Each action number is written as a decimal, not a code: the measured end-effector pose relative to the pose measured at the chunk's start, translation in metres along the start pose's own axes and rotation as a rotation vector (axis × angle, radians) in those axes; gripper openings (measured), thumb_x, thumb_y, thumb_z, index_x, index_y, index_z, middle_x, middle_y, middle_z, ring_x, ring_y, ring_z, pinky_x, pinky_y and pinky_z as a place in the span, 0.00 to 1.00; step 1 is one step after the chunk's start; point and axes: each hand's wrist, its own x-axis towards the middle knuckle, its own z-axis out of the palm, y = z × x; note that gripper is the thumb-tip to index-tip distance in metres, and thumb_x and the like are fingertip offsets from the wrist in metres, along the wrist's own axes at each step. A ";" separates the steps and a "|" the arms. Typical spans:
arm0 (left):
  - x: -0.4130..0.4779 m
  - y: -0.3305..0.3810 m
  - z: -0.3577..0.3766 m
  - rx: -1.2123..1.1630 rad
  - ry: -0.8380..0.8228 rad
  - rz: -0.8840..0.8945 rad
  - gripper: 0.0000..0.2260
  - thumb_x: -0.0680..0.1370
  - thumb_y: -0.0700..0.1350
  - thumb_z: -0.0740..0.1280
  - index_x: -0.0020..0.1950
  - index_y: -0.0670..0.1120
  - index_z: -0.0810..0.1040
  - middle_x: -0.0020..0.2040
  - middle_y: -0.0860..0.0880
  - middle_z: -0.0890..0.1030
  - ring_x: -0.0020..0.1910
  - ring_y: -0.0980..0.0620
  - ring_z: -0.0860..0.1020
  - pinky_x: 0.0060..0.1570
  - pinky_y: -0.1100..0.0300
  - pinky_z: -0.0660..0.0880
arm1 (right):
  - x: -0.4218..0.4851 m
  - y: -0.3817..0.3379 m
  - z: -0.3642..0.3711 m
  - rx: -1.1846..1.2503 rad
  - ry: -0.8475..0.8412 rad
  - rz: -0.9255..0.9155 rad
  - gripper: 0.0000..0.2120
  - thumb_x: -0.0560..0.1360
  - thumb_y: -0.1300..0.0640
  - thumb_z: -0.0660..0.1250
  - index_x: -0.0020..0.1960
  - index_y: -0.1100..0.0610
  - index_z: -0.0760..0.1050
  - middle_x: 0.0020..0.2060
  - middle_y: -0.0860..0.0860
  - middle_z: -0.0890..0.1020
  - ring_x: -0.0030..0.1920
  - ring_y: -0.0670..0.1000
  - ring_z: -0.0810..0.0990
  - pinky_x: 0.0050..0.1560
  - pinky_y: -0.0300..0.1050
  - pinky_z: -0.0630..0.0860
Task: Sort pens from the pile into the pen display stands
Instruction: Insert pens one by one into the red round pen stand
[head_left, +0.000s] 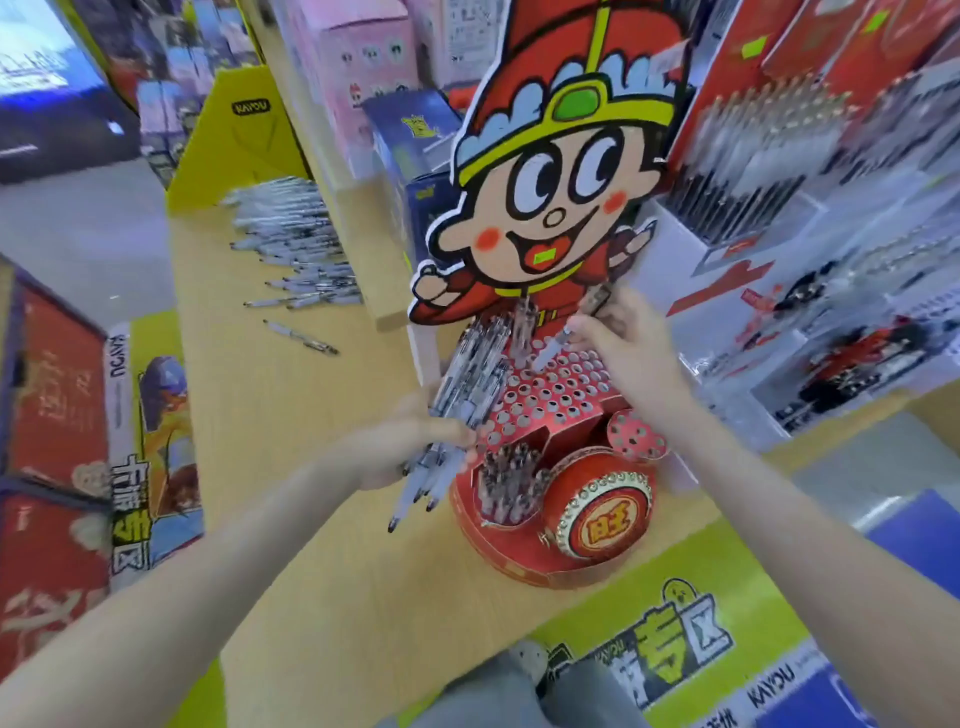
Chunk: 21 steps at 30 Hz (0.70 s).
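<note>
Both bare arms reach forward, and each of the hands holds pens.
The left forearm (208, 561) rises from the lower left corner to the left hand (410, 441), whose fingers curl round a bundle of pens (467, 384). The right forearm (769, 493) comes in from the lower right and reaches farther forward. The right hand (623, 338) shows its back to the camera and pinches a single pen (551, 349) at the fingertips, with the pen slanting down to the left.

Wooden counter (249, 405), yellow KAYOU panel (234, 135), pink boxes (358, 57) behind, red box (57, 395) at left
</note>
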 end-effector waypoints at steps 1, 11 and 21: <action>-0.001 -0.001 -0.003 -0.009 0.008 -0.021 0.48 0.59 0.49 0.80 0.74 0.47 0.59 0.71 0.32 0.65 0.71 0.33 0.63 0.70 0.37 0.61 | 0.002 0.002 0.001 -0.046 -0.034 -0.015 0.04 0.75 0.61 0.67 0.49 0.57 0.73 0.41 0.53 0.81 0.43 0.50 0.82 0.49 0.47 0.79; -0.002 0.006 -0.003 0.079 0.044 -0.101 0.40 0.64 0.49 0.74 0.71 0.42 0.60 0.43 0.42 0.82 0.49 0.48 0.78 0.69 0.40 0.61 | 0.028 0.003 -0.007 -0.390 -0.364 -0.225 0.10 0.76 0.56 0.66 0.43 0.63 0.72 0.34 0.54 0.79 0.35 0.52 0.77 0.38 0.40 0.71; -0.007 0.004 -0.005 0.148 -0.002 -0.090 0.29 0.69 0.46 0.73 0.64 0.37 0.65 0.39 0.38 0.79 0.41 0.50 0.80 0.58 0.44 0.67 | 0.021 0.009 0.002 -0.475 -0.435 -0.215 0.11 0.76 0.56 0.66 0.38 0.48 0.67 0.29 0.40 0.69 0.30 0.39 0.68 0.32 0.30 0.64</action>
